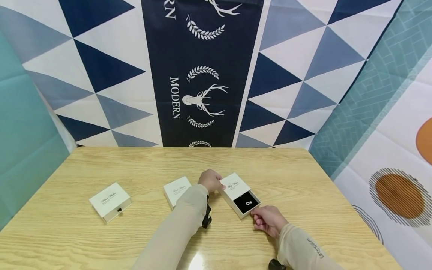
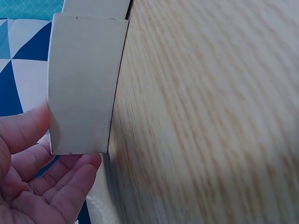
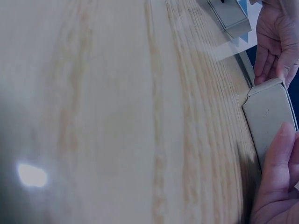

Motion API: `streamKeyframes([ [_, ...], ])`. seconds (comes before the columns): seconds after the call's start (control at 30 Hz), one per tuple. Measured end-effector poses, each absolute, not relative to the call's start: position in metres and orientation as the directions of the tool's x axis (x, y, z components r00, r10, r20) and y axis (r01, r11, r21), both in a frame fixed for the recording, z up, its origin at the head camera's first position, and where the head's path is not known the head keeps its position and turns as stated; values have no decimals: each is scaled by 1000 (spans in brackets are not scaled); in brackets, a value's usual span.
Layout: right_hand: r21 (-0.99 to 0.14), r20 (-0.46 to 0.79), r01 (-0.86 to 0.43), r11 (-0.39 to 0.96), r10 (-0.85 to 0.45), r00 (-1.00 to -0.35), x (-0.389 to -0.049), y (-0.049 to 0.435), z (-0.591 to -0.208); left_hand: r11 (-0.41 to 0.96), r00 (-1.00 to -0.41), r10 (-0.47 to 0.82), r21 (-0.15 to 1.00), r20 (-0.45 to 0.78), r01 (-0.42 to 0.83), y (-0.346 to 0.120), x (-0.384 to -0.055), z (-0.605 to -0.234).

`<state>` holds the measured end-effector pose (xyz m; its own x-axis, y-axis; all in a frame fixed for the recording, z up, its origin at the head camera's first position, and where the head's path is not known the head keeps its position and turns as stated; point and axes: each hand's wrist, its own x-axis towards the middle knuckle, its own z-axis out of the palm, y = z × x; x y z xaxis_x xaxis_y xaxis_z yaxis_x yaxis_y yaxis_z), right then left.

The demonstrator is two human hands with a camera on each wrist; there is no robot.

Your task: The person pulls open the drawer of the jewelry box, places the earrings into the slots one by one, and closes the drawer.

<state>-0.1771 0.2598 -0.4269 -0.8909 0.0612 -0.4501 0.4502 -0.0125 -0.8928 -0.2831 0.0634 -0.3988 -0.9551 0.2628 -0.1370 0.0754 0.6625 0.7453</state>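
A small white drawer-style jewelry box [image 1: 235, 185] lies on the table, its drawer [image 1: 241, 214] pulled partway out toward the right hand. Black lining in the drawer bears a small shiny piece of jewelry [image 1: 249, 203]. My left hand [image 1: 210, 180] grips the far end of the box's sleeve [image 2: 86, 84], thumb on its top and fingertips round the end. At the near end, my right hand [image 1: 269, 219] pinches the drawer's front edge, its other fingers curled under. In the right wrist view, the right hand's fingers [image 3: 279, 163] lie against the pale drawer front [image 3: 267, 114].
A second white box [image 1: 176, 189] sits left of the left hand, partly hidden by the forearm. Further left stands a third white box [image 1: 110, 200] with a black pull tab. The wooden table [image 1: 135, 161] ends at a patterned cloth backdrop [image 1: 202, 75].
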Motion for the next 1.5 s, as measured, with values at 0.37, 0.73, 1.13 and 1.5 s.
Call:
streamKeyframes([
  [0.37,-883,-468,469,-9,83,-880,-180,258,-428,675,-955,260,734,-144,74,64,-281,-397],
  [0.73,-886,-463,464,-19,88,-882,-185,254,-427,679,-955,257,731,-150,67,63,-283,-399],
  [1.13,-889,-458,459,-13,97,-884,-195,250,-425,668,-954,259,741,-149,66,65,-281,-398],
  [1.5,-886,-463,464,-20,105,-880,-202,246,-423,658,-957,242,752,-162,39,66,-285,-399],
])
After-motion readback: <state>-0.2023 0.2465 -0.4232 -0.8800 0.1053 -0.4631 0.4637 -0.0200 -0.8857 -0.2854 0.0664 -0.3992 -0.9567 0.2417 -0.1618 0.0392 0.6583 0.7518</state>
